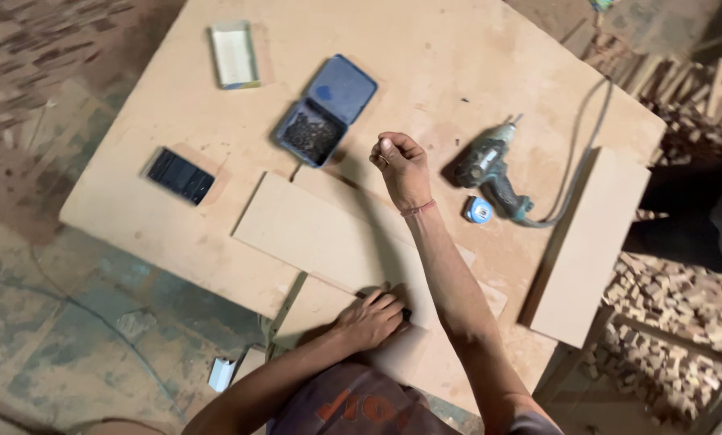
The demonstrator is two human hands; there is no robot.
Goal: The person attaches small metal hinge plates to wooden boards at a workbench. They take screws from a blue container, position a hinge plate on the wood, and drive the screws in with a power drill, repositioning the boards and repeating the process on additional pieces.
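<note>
Two bare hands at work over a large fibreboard sheet (175, 234) laid flat as a worktop. From the left: one dark rectangular case (179, 175) near the sheet's left edge; one shallow white tray (233, 54) at the far side; one blue tin (326, 110), lid open, its lower half filled with small dark screws. Centre: one long fibreboard panel (312, 234) lying diagonally on the sheet, overlapping further flat pieces beneath it. Left hand (370, 319), palm down with fingers spread, pressing on the near end of the panel stack; a small dark item shows at its fingertips, too hidden to identify. Right hand (402, 165) raised above the sheet just right of the tin, fingers pinched shut around something small and thin, apparently a screw or two; red thread at the wrist. Right of that hand: one corded green drill (490, 167) lying on its side, one small blue tape measure (478, 210) just beside its handle, one plain board (590, 246) at the sheet's right edge.
</note>
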